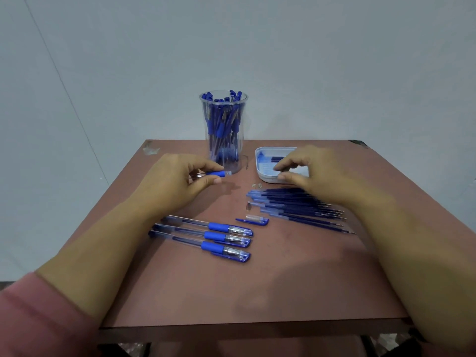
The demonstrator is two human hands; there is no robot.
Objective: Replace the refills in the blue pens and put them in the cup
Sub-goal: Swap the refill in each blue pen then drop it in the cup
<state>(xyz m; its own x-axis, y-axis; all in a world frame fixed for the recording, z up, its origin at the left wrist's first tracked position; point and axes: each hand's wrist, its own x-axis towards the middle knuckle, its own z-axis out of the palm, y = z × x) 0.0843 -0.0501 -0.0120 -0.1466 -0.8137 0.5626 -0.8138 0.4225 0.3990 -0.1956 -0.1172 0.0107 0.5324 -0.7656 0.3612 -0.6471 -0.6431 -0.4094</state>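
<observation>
From the head camera, your left hand [177, 184] pinches a pen barrel [215, 173] between thumb and fingertips. The barrel lies level with its blue grip end pointing to 3 o'clock, just in front of the cup [223, 132]. That clear cup stands upright at 12 o'clock on the table [257, 284], packed with blue pens.

Your right hand [316, 171] hovers with bent fingers over the white tray [262, 173] at 1 o'clock (whether it is holding anything there, you cannot tell from this angle).

A row of dark blue refills [296, 207] lies side by side at 3 o'clock, partly under your right wrist. A loose blue cap [253, 221] rests near the table's middle, with a small metal tip [248, 206] just beyond it. Three capped pens [206, 237] lie parallel at 9 o'clock, caps pointing right. A pink sleeve [38, 313] covers your left forearm at 7 o'clock.
</observation>
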